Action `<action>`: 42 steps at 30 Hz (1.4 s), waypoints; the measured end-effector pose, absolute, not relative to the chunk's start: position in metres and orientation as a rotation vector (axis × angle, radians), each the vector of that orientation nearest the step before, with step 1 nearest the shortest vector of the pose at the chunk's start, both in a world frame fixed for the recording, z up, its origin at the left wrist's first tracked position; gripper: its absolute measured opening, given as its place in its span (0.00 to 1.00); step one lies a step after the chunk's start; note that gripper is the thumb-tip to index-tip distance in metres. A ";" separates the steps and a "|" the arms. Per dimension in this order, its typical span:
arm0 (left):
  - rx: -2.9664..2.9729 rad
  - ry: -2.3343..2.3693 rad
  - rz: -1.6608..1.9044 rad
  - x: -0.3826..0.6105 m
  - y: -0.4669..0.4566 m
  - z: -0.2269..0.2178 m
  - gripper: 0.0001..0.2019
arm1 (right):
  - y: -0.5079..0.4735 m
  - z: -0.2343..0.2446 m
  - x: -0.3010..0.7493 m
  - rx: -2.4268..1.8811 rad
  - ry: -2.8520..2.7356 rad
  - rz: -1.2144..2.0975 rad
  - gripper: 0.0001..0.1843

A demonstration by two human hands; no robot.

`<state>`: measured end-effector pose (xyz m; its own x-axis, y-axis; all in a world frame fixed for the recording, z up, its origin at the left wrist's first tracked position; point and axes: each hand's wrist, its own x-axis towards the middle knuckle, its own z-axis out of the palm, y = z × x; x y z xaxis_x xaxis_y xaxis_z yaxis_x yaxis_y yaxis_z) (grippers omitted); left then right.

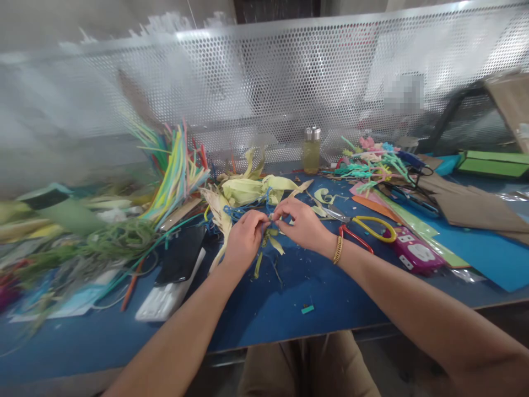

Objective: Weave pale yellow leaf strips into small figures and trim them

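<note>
The blue tabletop (pixel 289 298) carries many craft things, and a perforated metal screen (pixel 289 71) stands behind it. The pale yellow husks (pixel 248 190) lie in a heap at the middle of the tabletop. Left of the husks there is a bundle of coloured straws (pixel 177 165), blurred in the picture. In front of the husks, to the left, a black phone (pixel 182 253) lies flat.

The left hand (pixel 243 237) and the right hand (pixel 301 223) are just in front of the husks, and their fingertips come together. Both hands are pinched on one thin strip (pixel 270 218), which is between them and close to the front edge of the heap. Some loose ends of the strip hang down under the fingers. The strip is too small to tell its exact material.

Right of the husks lie the scissors (pixel 374 227) with a yellow handle, near the right wrist. Behind the husks, to the right, a small bottle (pixel 312 149) stands upright. The right wrist wears a gold bracelet (pixel 338 249).
</note>
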<state>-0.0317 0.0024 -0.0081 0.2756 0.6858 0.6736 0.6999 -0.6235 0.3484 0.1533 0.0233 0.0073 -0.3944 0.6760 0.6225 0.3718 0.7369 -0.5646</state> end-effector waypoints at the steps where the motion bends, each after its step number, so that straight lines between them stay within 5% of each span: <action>1: -2.493 -1.342 -1.311 -0.032 0.002 -0.008 0.04 | 0.023 0.008 0.153 -0.788 -2.024 0.418 0.09; 20: -2.508 -1.386 -1.318 -0.036 0.003 -0.006 0.04 | 0.021 0.016 0.158 -0.958 -2.091 0.297 0.04; 31: -2.591 -1.628 -1.626 -0.047 0.018 -0.014 0.03 | 0.046 0.011 0.175 -1.086 -2.120 0.367 0.04; 37: -2.603 -2.029 -2.069 -0.041 0.020 -0.019 0.10 | 0.052 0.001 0.175 -1.208 -2.012 0.560 0.03; 42: -2.508 -2.227 -2.140 -0.035 0.016 -0.018 0.12 | 0.044 -0.003 0.161 -1.166 -1.730 1.099 0.08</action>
<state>-0.0354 0.0155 -0.0177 -0.0061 0.9886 0.1504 0.1897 -0.1465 0.9709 0.1608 0.0444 -0.0030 -0.2909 0.9486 0.1243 0.2909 0.2115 -0.9331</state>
